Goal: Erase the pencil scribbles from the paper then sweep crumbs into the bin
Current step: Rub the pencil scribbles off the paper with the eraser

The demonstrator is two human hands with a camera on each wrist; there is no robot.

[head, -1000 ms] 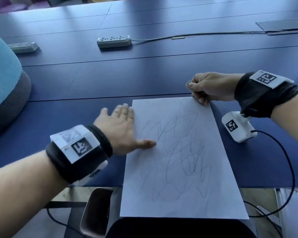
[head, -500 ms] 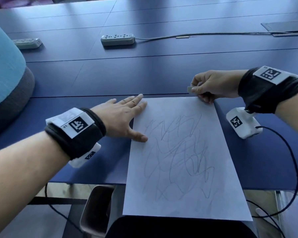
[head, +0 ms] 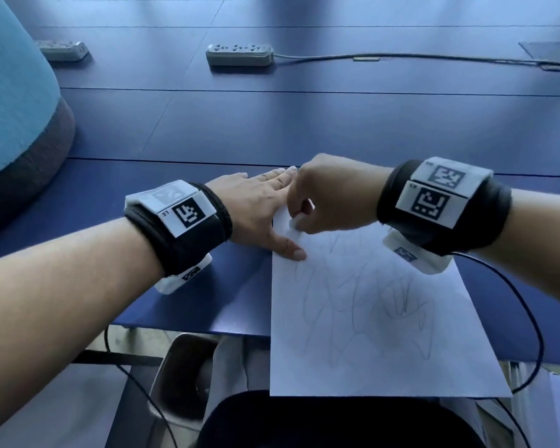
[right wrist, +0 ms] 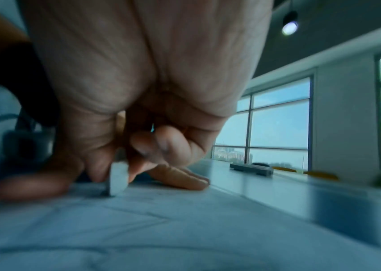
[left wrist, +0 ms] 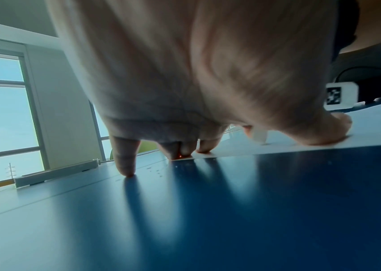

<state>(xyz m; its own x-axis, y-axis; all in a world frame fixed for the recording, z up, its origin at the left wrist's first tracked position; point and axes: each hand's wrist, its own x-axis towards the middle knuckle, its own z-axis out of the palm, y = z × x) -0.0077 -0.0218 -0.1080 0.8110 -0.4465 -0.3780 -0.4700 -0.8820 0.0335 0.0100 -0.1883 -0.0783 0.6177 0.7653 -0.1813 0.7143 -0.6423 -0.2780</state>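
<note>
Hands: left [head: 259, 205] flat, right [head: 330, 195] pinching eraser [head: 294, 224].

The paper [head: 369, 312] lies on the near edge of the surface [head: 304, 124], its near end overhanging that edge, with the left hand [head: 256, 205] flat across its far left corner, thumb on the sheet and little finger on the surface beside it. Just right of that hand, the right hand [head: 330, 195] sets an eraser [head: 294, 223] on the sheet's far end. Two power strips [head: 240, 54] lie far behind, well apart, and a bin [head: 181, 379] stands below the near edge, left of the paper.
</note>
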